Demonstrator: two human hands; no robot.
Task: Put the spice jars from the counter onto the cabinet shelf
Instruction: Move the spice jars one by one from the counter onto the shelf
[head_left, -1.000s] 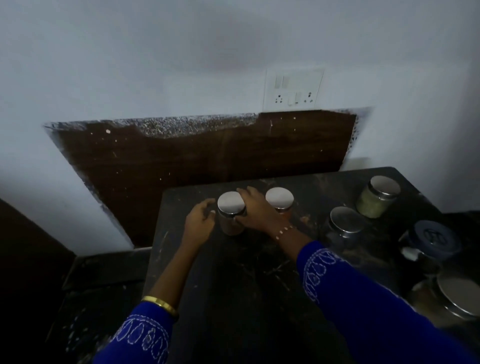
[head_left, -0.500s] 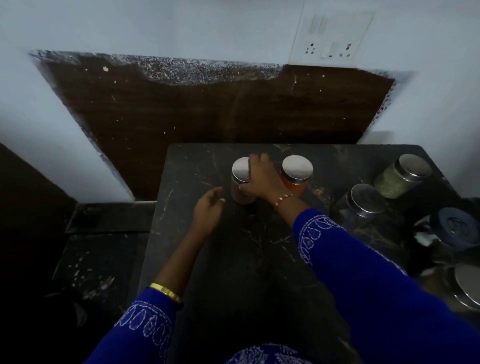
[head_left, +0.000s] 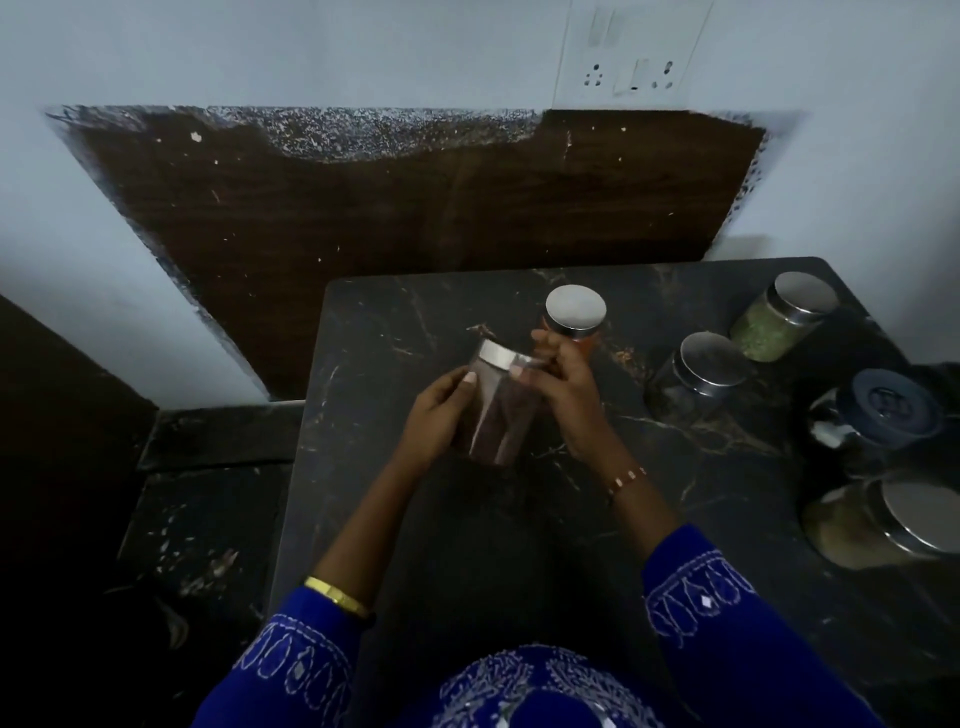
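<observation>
The dark-spice jar (head_left: 500, 410), standing on the desk (head_left: 374, 364) half a second ago, is now lifted and tilted above the desk's middle. The left hand (head_left: 435, 415) grips its side; the right hand (head_left: 563, 384) pinches near the lid, apparently. Transfer has begun; the orange jar (head_left: 575, 317) remains behind it.

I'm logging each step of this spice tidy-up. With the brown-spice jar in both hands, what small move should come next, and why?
Probably carry the brown-spice jar off toward the shelf. Left hand and right hand already grip it, tilted, above the black counter. No shelf is in view, so its direction is unclear.
</observation>
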